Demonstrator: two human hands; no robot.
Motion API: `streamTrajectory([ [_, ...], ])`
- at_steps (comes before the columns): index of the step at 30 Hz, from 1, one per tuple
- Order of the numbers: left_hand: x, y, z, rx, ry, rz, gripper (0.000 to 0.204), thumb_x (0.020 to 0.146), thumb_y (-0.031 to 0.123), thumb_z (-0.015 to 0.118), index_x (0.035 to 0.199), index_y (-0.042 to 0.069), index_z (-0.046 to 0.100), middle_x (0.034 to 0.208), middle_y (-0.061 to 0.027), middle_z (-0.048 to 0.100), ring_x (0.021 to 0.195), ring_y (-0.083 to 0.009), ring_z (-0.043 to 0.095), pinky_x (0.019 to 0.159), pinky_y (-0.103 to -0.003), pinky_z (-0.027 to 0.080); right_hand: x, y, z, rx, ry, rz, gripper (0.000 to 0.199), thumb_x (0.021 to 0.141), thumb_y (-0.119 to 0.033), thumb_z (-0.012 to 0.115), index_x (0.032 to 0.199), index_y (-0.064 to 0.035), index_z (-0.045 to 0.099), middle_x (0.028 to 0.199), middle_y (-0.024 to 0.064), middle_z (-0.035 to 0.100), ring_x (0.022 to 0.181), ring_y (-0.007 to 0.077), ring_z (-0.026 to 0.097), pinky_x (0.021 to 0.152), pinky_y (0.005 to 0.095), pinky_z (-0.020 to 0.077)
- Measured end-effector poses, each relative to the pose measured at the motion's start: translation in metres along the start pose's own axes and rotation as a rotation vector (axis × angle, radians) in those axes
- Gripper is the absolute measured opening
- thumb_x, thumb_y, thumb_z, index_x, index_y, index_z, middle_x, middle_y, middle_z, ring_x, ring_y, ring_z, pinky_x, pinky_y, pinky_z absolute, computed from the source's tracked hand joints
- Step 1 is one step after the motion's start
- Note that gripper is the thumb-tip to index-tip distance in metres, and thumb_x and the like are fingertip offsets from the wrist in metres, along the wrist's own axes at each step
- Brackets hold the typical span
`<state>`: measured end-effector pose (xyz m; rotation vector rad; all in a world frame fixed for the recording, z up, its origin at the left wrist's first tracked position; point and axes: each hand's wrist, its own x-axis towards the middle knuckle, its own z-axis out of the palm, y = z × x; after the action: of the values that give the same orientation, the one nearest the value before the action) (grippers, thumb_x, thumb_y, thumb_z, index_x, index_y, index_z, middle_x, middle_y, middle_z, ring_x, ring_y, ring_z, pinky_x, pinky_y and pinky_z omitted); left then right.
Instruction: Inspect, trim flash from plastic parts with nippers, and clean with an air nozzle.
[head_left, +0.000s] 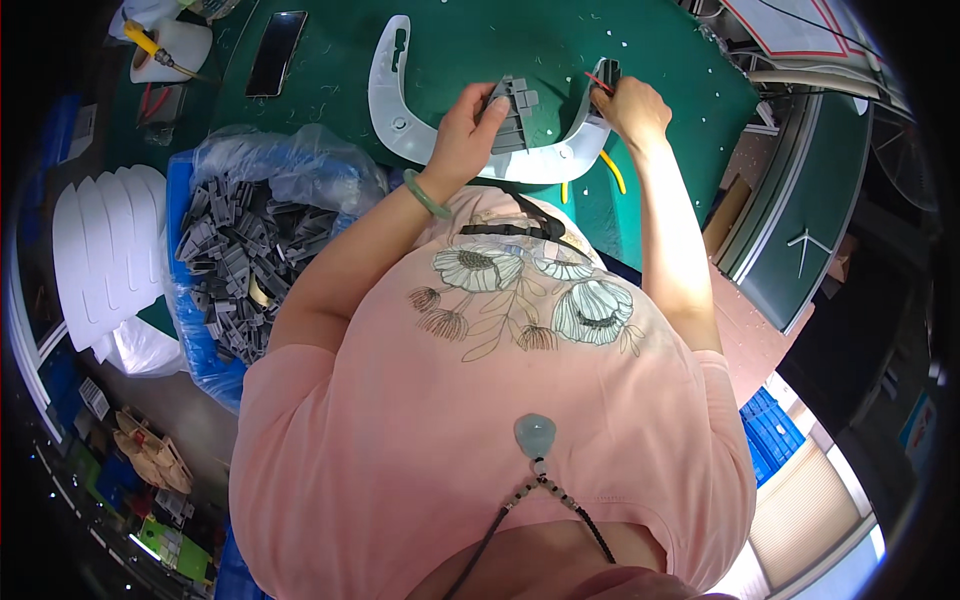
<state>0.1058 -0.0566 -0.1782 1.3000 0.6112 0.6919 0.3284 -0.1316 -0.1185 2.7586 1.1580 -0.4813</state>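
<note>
A white U-shaped plastic part (398, 122) lies on the green work surface in front of me, its arms pointing away. Between its arms, my left hand (468, 132) is closed on a grey ribbed plastic piece (514, 118), thumb on top. At the right arm's tip, my right hand (636, 108) closes its fingers round a dark grey plastic piece (609, 72) set there. A thin red strip (595, 79) shows beside these fingers; what it belongs to is hidden. Two yellow tool handles (613, 172) stick out from beneath the white part, near my right wrist.
To my left, a blue crate (180, 205) lined with clear plastic holds many grey pieces (245, 260). White curved parts (105, 245) are stacked beyond it. A phone (277, 54), a white roll (180, 52) and a yellow-handled tool (143, 40) lie at the far left.
</note>
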Motion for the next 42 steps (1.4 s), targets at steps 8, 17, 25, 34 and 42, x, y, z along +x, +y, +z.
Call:
streamTrajectory([
  [8,0.001,0.008,0.007,0.237,0.050,-0.047,0.031,0.092,0.022,0.057,0.113,-0.001,0.052,0.094,-0.0139,0.067,0.084,-0.0203,0.064,0.074,-0.030,0.049,-0.023,0.000,0.015,0.079,0.149,-0.004,0.044,0.077,-0.043,0.061,0.098,-0.0045,0.067,0.083,0.0187,0.067,0.081,0.0356,0.066,0.069,0.0436,0.0515],
  [17,0.007,0.010,0.006,0.505,0.026,-0.136,0.036,0.092,0.031,0.054,0.106,-0.002,0.052,0.090,-0.0216,0.065,0.083,-0.0376,0.064,0.072,-0.041,0.049,-0.013,0.043,-0.008,0.550,0.158,0.143,0.049,0.076,-0.051,0.059,0.098,-0.0088,0.068,0.075,0.0139,0.067,0.080,0.0311,0.066,0.073,0.0402,0.0486],
  [25,0.008,0.009,0.006,0.475,0.008,-0.178,0.039,0.092,0.033,0.054,0.107,-0.003,0.051,0.089,-0.0218,0.065,0.083,-0.0374,0.064,0.073,-0.041,0.049,-0.024,0.023,0.018,0.427,0.097,0.122,0.050,0.075,-0.048,0.059,0.103,-0.0058,0.065,0.083,0.0189,0.066,0.087,0.0367,0.064,0.076,0.0430,0.0482],
  [34,0.007,0.010,0.004,0.466,-0.007,-0.195,0.038,0.092,0.033,0.054,0.107,-0.001,0.051,0.090,-0.0214,0.065,0.082,-0.0372,0.064,0.072,-0.041,0.049,-0.024,0.014,0.026,0.199,0.182,0.051,0.048,0.077,-0.047,0.058,0.105,-0.0083,0.064,0.081,0.0170,0.067,0.082,0.0357,0.065,0.072,0.0441,0.0497],
  [42,0.004,0.008,0.004,0.451,0.002,-0.166,0.038,0.092,0.032,0.055,0.108,-0.002,0.050,0.090,-0.0222,0.065,0.083,-0.0376,0.064,0.072,-0.041,0.049,-0.028,0.003,0.020,0.081,0.133,0.019,0.044,0.080,-0.043,0.059,0.101,-0.0052,0.060,0.083,0.0185,0.067,0.082,0.0379,0.065,0.070,0.0458,0.0497],
])
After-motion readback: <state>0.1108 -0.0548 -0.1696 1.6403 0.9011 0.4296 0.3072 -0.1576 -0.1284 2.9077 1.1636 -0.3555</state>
